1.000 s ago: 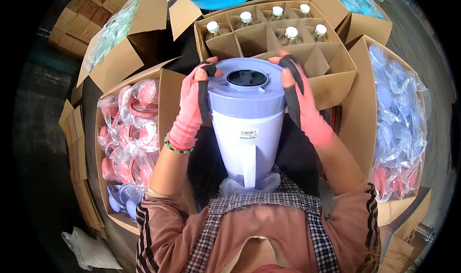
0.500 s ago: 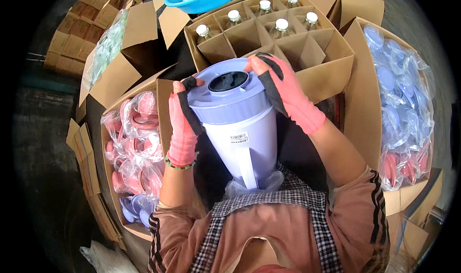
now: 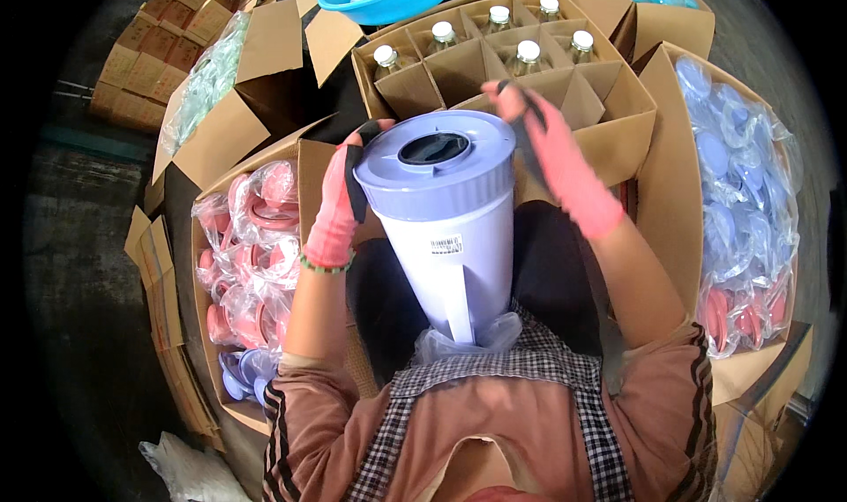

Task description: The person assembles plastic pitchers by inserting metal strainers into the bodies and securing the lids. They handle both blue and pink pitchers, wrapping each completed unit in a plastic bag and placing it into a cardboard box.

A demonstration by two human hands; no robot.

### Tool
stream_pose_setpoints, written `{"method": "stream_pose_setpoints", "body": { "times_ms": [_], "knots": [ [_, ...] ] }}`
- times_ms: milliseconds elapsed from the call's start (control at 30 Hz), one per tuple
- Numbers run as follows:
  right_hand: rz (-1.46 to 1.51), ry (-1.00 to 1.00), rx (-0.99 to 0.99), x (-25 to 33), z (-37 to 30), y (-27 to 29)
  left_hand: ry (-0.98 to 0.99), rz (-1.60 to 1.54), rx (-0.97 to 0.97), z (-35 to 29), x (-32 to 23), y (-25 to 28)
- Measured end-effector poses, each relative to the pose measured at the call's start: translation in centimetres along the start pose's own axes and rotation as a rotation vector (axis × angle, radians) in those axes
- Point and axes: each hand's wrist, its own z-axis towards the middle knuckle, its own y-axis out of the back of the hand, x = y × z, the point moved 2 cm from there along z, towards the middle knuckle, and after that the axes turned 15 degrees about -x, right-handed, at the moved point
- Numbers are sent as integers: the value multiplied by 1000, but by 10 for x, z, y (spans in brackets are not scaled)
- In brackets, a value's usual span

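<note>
A pale lilac plastic pitcher [image 3: 445, 246] stands upright in my lap, tilted slightly. Its darker lilac lid [image 3: 388, 162] is seated on top, with a dark round opening in the middle. The handle [image 3: 460, 303] faces me, below a small white label. My left hand [image 3: 340, 193], in a pink and black glove, is closed against the left side of the lid's rim. Off the lid to the right, my right hand [image 3: 551, 145] is raised in a matching glove; motion smears its fingers. Crumpled clear plastic [image 3: 472, 339] lies around the pitcher's base.
Ahead stands a divided carton [image 3: 600, 153] with several white-capped glass bottles [image 3: 528, 58]. Behind it sits a blue basin [image 3: 388, 3] of white caps. Cartons of bagged pink lids [image 3: 256, 273] and bagged lilac lids [image 3: 732, 176] flank me. Stacked boxes [image 3: 146, 61] stand far left.
My right hand has come off the lid and moved up and to the right. My left hand stays at the lid's left rim, and the pitcher remains in my lap.
</note>
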Motion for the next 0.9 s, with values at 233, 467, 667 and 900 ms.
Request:
{"method": "stream_pose_setpoints", "body": {
  "times_ms": [233,467,667,900],
  "knots": [
    [298,-341,61,0,-35,-22,283,-528,125,-7,7,1],
    [297,-572,138,10,12,-14,-48,-392,-39,-22,-29,-7],
    [150,-185,86,20,-37,-14,88,-62,17,9,3,11],
    [466,-529,302,1,-12,-27,-164,-20,-29,-21,-12,-7]
  ]
}}
